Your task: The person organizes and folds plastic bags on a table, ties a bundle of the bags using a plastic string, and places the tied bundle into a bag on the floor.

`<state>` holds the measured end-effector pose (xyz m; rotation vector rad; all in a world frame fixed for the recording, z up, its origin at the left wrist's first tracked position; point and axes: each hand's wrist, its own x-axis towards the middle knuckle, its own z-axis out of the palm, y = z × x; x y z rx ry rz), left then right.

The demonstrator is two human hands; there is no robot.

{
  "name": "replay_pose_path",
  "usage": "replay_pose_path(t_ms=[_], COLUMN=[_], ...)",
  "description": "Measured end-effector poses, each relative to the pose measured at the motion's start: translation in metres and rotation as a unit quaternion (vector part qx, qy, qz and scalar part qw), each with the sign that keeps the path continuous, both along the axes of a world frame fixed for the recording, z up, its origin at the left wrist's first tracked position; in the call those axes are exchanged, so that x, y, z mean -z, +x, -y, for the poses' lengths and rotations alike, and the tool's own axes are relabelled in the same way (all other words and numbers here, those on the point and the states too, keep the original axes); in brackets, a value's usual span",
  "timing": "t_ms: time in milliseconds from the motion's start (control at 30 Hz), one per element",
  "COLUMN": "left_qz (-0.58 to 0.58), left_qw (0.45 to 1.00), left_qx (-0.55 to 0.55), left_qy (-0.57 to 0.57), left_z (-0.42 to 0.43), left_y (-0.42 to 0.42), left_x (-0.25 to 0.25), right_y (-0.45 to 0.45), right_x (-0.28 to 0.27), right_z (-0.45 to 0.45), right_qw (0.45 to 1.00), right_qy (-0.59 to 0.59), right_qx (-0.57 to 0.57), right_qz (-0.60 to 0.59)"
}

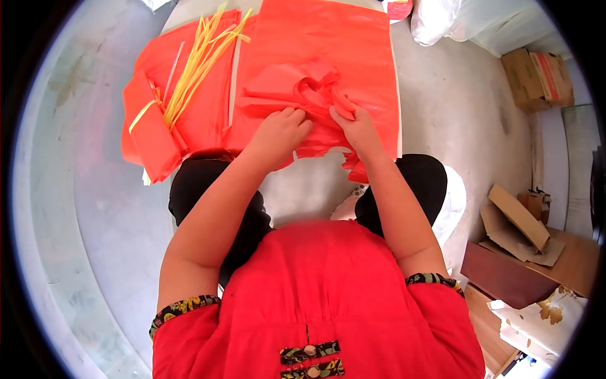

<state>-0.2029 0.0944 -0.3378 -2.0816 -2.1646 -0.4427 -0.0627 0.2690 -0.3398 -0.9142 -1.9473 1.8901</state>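
Observation:
A crumpled red plastic bag (278,82) is bunched up in front of me on a flat pile of red plastic bags (322,31). My left hand (281,136) has its fingers curled down on the near left part of the crumpled bag. With thumb and fingers closed, my right hand (360,129) pinches the bag's gathered right side. A twisted loop of the film stands up between and just beyond both hands. Some red film hangs over the near edge below my hands. Part of what each hand grips is hidden by the fingers.
Left of the pile lie more red bags (205,95), a folded red bundle (148,126) bound with a yellow strip, and loose yellow ties (196,69). Cardboard boxes (536,79) stand at the right wall. Opened cardboard (517,227) rests on a brown cabinet (505,271).

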Motion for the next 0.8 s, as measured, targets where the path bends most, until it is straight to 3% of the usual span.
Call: replay_pose_path(t_ms=[167,433,633,800], left_qz=[-0.03,0.084,0.175,0.169], left_qw=[0.999,0.994,0.976,0.978], left_qx=[-0.011,-0.04,-0.101,-0.114], left_qy=[-0.025,0.06,0.085,0.048], left_z=[-0.005,-0.012,-0.016,-0.015], left_y=[0.003,-0.006,-0.001,-0.007], left_x=[-0.003,0.004,-0.008,0.0], right_y=[0.001,-0.002,0.008,0.022], right_x=[-0.005,-0.025,-0.018,-0.027], right_z=[-0.001,-0.006,-0.012,-0.008], right_qw=[0.999,0.998,0.989,0.965], right_qy=[0.014,-0.019,0.04,0.16], right_qx=[-0.027,-0.051,-0.138,-0.204], right_qz=[-0.028,0.037,-0.024,0.047])
